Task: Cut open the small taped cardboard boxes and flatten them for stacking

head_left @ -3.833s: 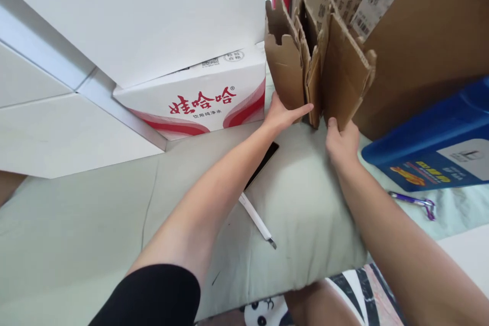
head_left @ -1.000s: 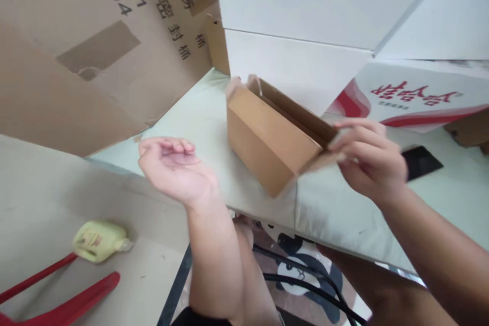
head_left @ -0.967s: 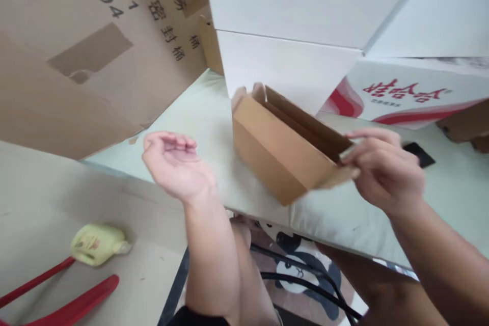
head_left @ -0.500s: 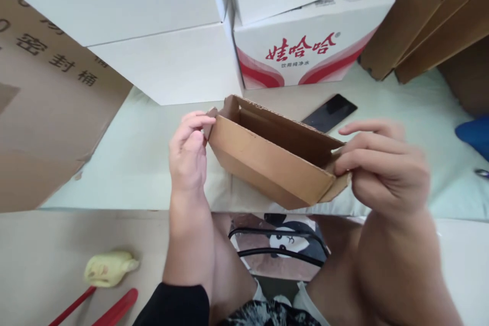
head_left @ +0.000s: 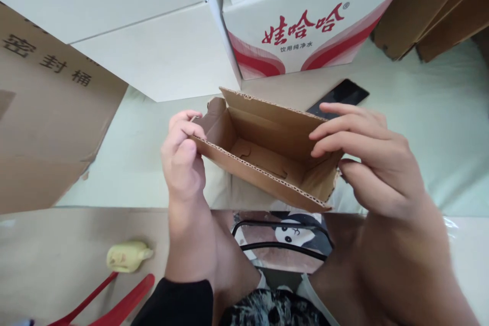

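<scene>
A small brown cardboard box is between my two hands, its top open and its hollow inside facing me. Slits show in its bottom panel. My left hand is closed, fingers and thumb pinching the box's left end at the near corner. At the right end, my right hand has its fingers reaching over into the opening while the thumb stays outside, gripping the end wall or flap. Behind the right fingers lies a dark phone, partly covered.
White cartons stand at the back, one white-and-red water carton among them. A large brown carton is at left, folded cardboard at back right. Below the pale-covered surface are a yellow bottle and red handles.
The box has tipped so its opening faces me more, showing the bottom, and its long walls have spread apart. My right hand has shifted slightly left, its fingers further over the opening.
</scene>
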Demonstrator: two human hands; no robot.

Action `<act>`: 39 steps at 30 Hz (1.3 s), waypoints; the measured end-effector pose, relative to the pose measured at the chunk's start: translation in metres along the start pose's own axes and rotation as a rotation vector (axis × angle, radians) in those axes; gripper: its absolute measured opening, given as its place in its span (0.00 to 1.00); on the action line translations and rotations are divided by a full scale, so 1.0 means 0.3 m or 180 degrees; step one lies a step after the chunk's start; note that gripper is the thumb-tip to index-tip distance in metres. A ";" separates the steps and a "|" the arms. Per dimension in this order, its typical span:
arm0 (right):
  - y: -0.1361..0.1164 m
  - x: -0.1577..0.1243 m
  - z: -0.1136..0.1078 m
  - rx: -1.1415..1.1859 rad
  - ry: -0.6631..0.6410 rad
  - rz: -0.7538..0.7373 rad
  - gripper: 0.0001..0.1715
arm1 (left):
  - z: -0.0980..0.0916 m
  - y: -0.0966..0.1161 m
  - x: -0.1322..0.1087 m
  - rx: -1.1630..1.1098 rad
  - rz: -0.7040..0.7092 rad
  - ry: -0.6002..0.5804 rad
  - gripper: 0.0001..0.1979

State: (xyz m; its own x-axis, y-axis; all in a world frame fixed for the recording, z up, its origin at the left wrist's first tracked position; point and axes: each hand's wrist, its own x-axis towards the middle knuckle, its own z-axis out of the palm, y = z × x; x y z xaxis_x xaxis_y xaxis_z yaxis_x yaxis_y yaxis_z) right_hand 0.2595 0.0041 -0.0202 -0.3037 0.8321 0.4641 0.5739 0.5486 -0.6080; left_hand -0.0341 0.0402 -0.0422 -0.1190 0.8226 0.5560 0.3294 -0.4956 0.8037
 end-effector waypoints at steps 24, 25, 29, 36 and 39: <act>0.033 0.000 0.088 -0.0018 0.0133 -0.0096 0.17 | -0.058 0.072 -0.029 -0.0519 -0.0146 -0.0891 0.21; 0.034 -0.001 0.090 -0.0011 0.0161 -0.0104 0.17 | -0.057 0.070 -0.030 -0.0511 -0.0149 -0.0830 0.21; 0.045 -0.001 0.097 0.0035 0.0276 -0.0206 0.18 | -0.054 0.068 -0.034 -0.0365 -0.0278 -0.0633 0.11; 0.052 -0.002 0.104 0.0146 0.0393 -0.0286 0.19 | -0.043 0.085 -0.036 0.0136 -0.0281 0.0188 0.01; 0.050 -0.003 0.102 0.0131 0.0354 -0.0260 0.18 | -0.046 0.102 -0.040 0.0263 -0.0544 0.0217 0.06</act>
State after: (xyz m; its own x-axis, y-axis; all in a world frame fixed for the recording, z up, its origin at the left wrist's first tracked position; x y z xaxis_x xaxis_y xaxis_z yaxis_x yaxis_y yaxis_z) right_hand 0.2450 0.0139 -0.0495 -0.2608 0.7715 0.5803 0.5182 0.6190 -0.5901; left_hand -0.0356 0.0113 -0.0213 -0.2419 0.8707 0.4283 0.3745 -0.3234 0.8690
